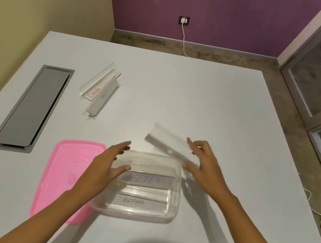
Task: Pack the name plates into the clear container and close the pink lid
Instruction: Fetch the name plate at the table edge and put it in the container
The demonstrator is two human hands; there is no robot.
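The clear container [170, 215] stands near the table's front middle, with two name plates lying inside; one [142, 202] reads ALPHA, the other [152, 180] lies behind it. My right hand [205, 166] holds a blurred clear name plate [167, 141] above the container's far right corner. Over the container's left edge my left hand [106, 165] hovers with fingers spread, holding nothing. The pink lid [65, 169] lies flat on the table, left of the container and partly under my left forearm. Two more name plates [101, 91] lie together at the far left.
A grey recessed cable hatch [31, 107] is set into the white table [239, 123] at the left. A white cable [184, 39] runs down from a wall socket behind the table. A glass door stands at the right.
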